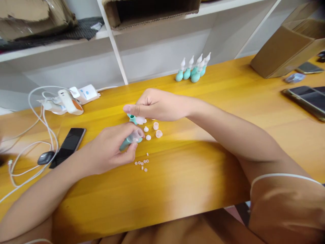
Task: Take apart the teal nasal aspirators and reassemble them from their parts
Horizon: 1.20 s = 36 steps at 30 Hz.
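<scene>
A white cable [33, 135] loops at the surface's [193, 169] nine o'clock edge, beside a dark mouse [46, 157] and a black phone [68, 146]. The left hand [109, 149] is clamped on a teal bulb with a clear tip [132, 139]. Tiny white beads [142, 164] lie just below it at six o'clock. The right hand [154, 105] is curled together over a small white cap [140, 119], with more caps [154, 130] underneath. Finished teal bulbs [193, 69] stand at twelve o'clock; a cardboard box [281, 51] and another phone [304, 98] sit at two o'clock.
</scene>
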Each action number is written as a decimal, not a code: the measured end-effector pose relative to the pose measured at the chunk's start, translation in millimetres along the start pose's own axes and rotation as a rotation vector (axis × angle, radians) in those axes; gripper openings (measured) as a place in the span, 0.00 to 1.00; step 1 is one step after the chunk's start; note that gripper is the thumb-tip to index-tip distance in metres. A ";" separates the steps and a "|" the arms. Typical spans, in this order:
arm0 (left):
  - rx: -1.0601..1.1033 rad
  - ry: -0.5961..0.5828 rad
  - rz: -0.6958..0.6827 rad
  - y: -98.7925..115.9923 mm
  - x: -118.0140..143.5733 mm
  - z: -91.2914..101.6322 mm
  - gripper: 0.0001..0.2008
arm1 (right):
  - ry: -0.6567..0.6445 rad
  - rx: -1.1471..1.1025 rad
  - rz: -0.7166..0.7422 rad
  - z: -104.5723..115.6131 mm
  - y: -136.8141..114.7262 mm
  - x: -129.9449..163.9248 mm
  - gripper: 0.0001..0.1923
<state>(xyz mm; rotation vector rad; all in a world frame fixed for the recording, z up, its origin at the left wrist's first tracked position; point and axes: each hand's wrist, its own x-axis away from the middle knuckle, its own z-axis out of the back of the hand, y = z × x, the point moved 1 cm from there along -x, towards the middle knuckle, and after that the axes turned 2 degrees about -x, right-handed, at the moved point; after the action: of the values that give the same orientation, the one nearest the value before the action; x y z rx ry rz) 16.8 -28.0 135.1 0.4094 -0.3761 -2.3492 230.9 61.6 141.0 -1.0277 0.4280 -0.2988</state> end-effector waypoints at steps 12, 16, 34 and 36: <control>-0.273 -0.557 -0.065 -2.5 22.4 -47.9 0.12 | 0.039 0.211 -0.037 8.9 -2.2 4.4 0.37; -0.292 -0.580 -0.016 -3.9 16.2 -48.3 0.09 | 0.000 0.278 -0.036 4.3 0.6 2.3 0.36; -0.129 0.015 -0.067 -6.9 13.3 21.1 0.07 | -0.023 0.212 -0.051 0.5 -2.9 2.6 0.32; -0.129 0.213 -0.053 -5.2 10.3 27.3 0.10 | -0.028 0.155 -0.053 -3.0 -4.3 2.3 0.33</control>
<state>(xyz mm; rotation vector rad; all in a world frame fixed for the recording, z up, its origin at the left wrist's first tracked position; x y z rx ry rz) -4.2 -27.4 156.1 0.6065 -0.1134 -2.3371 231.3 56.3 142.9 -0.8915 0.3474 -0.3588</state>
